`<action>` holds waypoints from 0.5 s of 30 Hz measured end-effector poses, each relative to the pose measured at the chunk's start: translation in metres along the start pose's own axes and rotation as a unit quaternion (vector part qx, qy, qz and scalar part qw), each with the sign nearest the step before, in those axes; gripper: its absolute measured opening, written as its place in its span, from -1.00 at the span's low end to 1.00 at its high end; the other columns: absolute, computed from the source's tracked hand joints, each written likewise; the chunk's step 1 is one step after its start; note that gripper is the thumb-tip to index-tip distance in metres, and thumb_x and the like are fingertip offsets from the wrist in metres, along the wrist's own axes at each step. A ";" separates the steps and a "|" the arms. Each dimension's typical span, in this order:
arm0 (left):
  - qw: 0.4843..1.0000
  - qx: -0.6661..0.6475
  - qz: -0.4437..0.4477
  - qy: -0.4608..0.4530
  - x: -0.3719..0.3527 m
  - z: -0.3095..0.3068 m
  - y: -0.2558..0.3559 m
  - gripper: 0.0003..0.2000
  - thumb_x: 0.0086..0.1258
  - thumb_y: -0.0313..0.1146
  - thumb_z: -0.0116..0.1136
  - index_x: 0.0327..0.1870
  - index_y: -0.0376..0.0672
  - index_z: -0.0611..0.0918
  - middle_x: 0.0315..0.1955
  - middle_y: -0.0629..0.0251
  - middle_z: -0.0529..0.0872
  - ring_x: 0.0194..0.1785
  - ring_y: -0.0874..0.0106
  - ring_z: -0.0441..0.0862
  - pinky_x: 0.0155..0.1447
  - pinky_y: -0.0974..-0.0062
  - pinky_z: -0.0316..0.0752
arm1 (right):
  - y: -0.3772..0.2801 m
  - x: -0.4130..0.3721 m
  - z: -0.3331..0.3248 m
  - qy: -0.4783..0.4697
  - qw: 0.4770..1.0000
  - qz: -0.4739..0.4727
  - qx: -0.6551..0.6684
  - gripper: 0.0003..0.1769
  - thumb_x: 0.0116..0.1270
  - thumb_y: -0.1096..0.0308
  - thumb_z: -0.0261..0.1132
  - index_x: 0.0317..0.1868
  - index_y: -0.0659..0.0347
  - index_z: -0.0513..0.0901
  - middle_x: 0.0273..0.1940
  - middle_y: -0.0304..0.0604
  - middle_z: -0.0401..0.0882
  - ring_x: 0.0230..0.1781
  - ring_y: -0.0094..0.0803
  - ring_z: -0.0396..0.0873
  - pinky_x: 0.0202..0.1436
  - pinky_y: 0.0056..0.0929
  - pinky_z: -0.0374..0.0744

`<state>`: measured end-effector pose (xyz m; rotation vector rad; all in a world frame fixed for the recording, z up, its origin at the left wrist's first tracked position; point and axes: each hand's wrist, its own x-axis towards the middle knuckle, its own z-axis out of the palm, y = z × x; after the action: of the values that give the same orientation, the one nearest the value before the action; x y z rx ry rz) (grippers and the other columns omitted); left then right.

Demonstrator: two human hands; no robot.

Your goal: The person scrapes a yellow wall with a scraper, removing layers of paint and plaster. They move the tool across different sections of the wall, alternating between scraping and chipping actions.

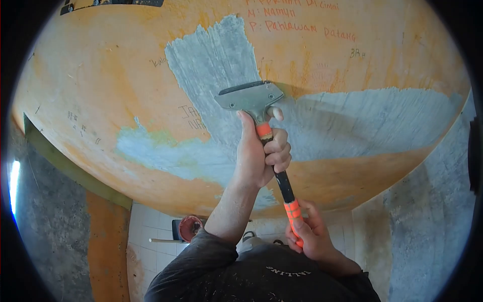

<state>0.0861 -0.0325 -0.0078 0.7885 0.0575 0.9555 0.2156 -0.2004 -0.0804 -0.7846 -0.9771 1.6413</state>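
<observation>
A long-handled scraper [250, 96] with a wide grey metal head lies against the orange-painted wall [131, 75]. My left hand [256, 151] is closed around the upper handle, just below the head, with the thumb along the neck. Lower down, my right hand [312, 234] grips the orange end of the black handle. Above the blade runs a bare grey strip [214, 53] with ragged paint edges. A wider grey band [362, 121] stretches to the right, and a paler bare patch [161, 153] lies to the left.
Red handwriting [302, 22] marks the upper wall. A reddish bucket [190, 229] stands on the tiled floor [156, 256] at lower left, near a pale stick [166, 241]. Grey side walls [50, 201] flank both sides. A dark fixture [110, 4] sits at the top left.
</observation>
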 end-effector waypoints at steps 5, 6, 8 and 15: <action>0.999 -0.036 0.007 0.027 -0.007 -0.001 -0.009 -0.36 0.48 0.38 -0.55 0.01 -0.03 0.39 -0.71 0.63 0.09 -0.73 0.72 0.04 -0.67 0.69 0.06 | 0.000 -0.005 0.000 0.013 1.000 -0.002 -0.026 -0.49 0.58 0.26 0.03 0.44 0.11 0.14 -0.54 -0.24 0.34 -0.68 -0.60 0.23 -0.60 -0.57 0.30; 0.999 -0.035 0.007 0.023 -0.005 0.001 -0.008 -0.36 0.48 0.38 -0.55 0.01 -0.03 0.39 -0.71 0.63 0.09 -0.73 0.72 0.04 -0.67 0.69 0.06 | -0.002 -0.004 0.000 0.012 0.999 -0.006 -0.028 -0.49 0.58 0.26 0.03 0.44 0.11 0.14 -0.54 -0.24 0.34 -0.68 -0.60 0.23 -0.60 -0.57 0.30; 0.999 -0.015 0.027 -0.008 0.001 0.005 -0.003 -0.36 0.48 0.38 -0.53 0.01 -0.01 0.39 -0.70 0.63 0.10 -0.72 0.71 0.04 -0.65 0.68 0.07 | -0.007 -0.002 0.000 0.017 0.999 -0.009 -0.026 -0.49 0.58 0.24 0.04 0.44 0.09 0.15 -0.54 -0.24 0.34 -0.68 -0.60 0.23 -0.61 -0.58 0.30; 0.999 -0.038 -0.008 0.033 -0.006 0.008 -0.007 -0.36 0.43 0.44 -0.51 -0.05 0.03 0.39 -0.70 0.61 0.08 -0.70 0.68 0.02 -0.60 0.63 0.05 | -0.007 -0.012 0.006 0.031 0.999 0.006 0.005 -0.51 0.58 0.19 0.04 0.42 0.05 0.18 -0.54 -0.25 0.35 -0.72 -0.62 0.24 -0.65 -0.60 0.27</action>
<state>0.0907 -0.0437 -0.0080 0.6860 0.0855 0.9630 0.2172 -0.2125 -0.0709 -0.8312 -0.9213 1.6213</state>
